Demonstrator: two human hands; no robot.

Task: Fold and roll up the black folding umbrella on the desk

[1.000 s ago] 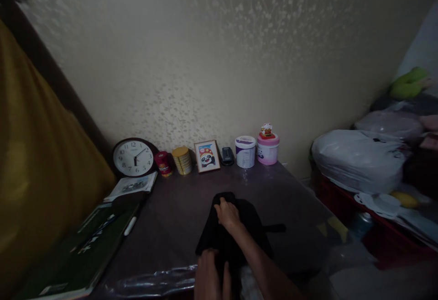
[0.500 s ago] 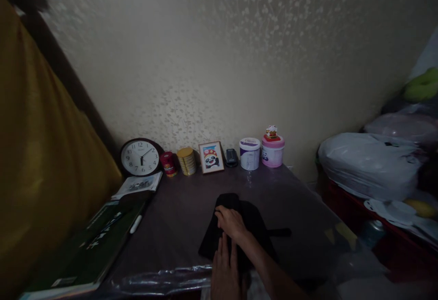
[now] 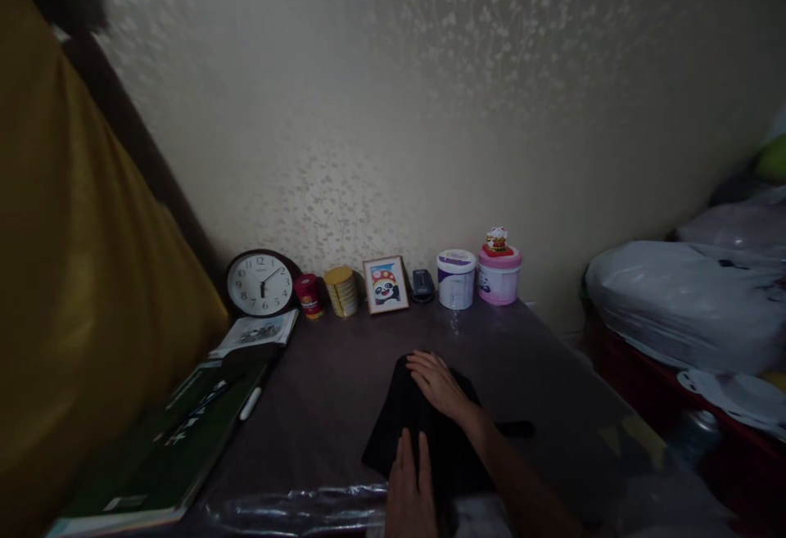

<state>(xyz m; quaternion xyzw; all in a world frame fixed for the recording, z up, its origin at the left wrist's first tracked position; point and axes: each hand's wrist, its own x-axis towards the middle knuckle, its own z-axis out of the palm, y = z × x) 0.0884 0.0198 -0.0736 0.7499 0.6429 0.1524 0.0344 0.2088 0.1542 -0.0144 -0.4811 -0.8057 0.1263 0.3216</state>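
A folded black cloth item (image 3: 399, 423) lies on the dark table, with a narrow black strap (image 3: 514, 429) sticking out on its right. Its exact kind is too dark to make out. My right hand (image 3: 439, 384) rests flat on its far end, palm down, fingers stretched to the left. On the near part lies my left hand (image 3: 410, 485), fingers straight and pointing away from me, with a gap between two of them. Neither hand grips the cloth.
The table (image 3: 332, 382) has a clear plastic cover. Green books (image 3: 160, 440) and a white pen (image 3: 250, 404) lie left. Along the wall stand a clock (image 3: 259, 284), tins (image 3: 341, 292), a framed panda picture (image 3: 386, 286) and tubs (image 3: 456, 280). Plastic bags (image 3: 681, 300) sit right.
My right hand has moved forward and a little right, its curled fingers now flattened. The cloth's far flap lies lower under it. My left hand stays on the near part.
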